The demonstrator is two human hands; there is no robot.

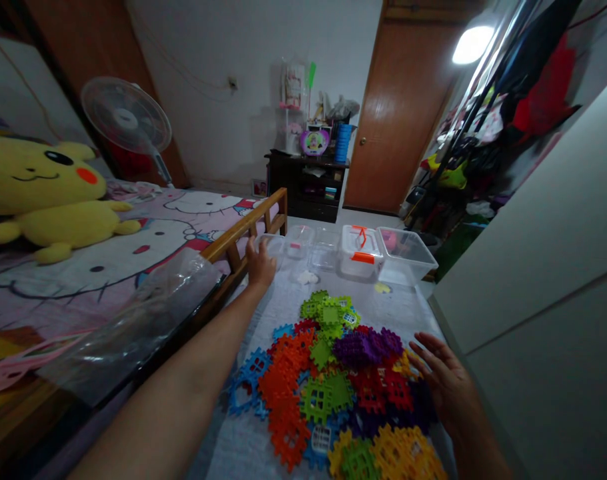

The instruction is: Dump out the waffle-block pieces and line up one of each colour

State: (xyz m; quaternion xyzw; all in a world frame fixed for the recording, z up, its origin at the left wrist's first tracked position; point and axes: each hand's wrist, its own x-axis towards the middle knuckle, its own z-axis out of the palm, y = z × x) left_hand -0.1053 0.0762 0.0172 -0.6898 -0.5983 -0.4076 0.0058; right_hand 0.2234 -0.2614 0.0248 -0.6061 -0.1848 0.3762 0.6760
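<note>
Interlocking plastic pieces (pixel 339 388) lie heaped from the middle of the cloth-covered table (pixel 408 313) to its near edge. The left arm (pixel 178 393) stretches diagonally toward the table's far left corner, where the left hand (pixel 262 265) bends its fingers at a clear container (pixel 277 245); whether they grip it, I cannot tell. By the right edge, the right hand (pixel 447 383) slants inward, palm toward the heap, its fingers loosely parted just beside some yellow pieces (pixel 403 365).
</note>
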